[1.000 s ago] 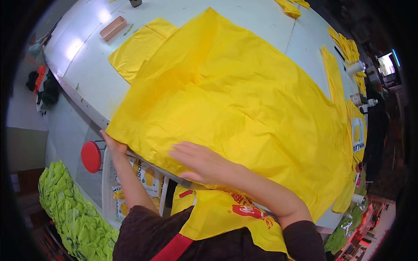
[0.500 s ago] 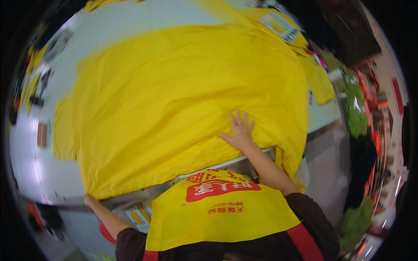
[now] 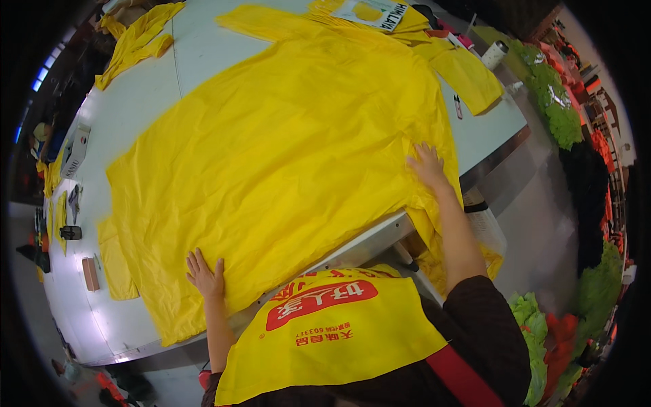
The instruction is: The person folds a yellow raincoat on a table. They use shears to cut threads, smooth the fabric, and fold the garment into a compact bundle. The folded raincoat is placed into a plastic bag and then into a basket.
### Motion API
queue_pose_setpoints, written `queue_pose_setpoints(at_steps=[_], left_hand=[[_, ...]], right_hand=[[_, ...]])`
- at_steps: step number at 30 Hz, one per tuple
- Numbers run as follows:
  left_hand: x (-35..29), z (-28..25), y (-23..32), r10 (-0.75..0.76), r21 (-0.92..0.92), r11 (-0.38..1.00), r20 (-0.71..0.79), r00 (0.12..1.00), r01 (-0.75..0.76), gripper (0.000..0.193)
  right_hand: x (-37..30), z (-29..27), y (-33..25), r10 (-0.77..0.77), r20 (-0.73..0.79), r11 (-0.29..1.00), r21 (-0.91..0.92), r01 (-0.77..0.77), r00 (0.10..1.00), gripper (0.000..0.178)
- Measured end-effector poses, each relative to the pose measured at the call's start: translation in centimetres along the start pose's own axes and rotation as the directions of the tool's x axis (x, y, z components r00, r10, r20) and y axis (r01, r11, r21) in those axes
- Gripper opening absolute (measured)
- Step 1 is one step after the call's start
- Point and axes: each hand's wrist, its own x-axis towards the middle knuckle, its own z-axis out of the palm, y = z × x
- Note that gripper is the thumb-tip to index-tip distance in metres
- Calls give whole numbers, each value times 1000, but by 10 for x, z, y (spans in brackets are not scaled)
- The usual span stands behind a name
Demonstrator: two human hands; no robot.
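Observation:
A large yellow garment (image 3: 285,149) of thin, slick cloth lies spread and wrinkled over the white table (image 3: 203,47). My left hand (image 3: 205,275) rests flat on it close to the near edge, fingers spread. Farther right, my right hand (image 3: 428,168) also lies open on the cloth, its fingers apart. Below the right forearm, part of the yellow cloth hangs over the table edge. A folded yellow piece (image 3: 468,78) lies at the far right, and another yellow piece (image 3: 116,264) shows from beneath the garment's left side.
A printed bag (image 3: 369,13) lies at the far side. Small snips (image 3: 458,106) and a white bottle (image 3: 496,54) are at the right. On the left stand a brown block (image 3: 90,274), a dark object (image 3: 70,233) and a box (image 3: 75,150). Green bundles (image 3: 556,102) sit beyond the table's right end.
My left hand has let go of the garment's near left corner and now lies flat farther in. My right hand has slid right across the cloth. The view has shifted.

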Motion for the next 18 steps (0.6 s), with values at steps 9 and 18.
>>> queue_pose_setpoints(at_steps=[9,18], left_hand=[[10,9,179,605,-365,695,-170,778,-620,43],[-12,24,362,948,-353,318,120,295,-880,67]], right_hand=[[-208,28,92,144,481,-117,876,-468,865,49],[-155,38,109,608,346,-556,828,72,714,28]])
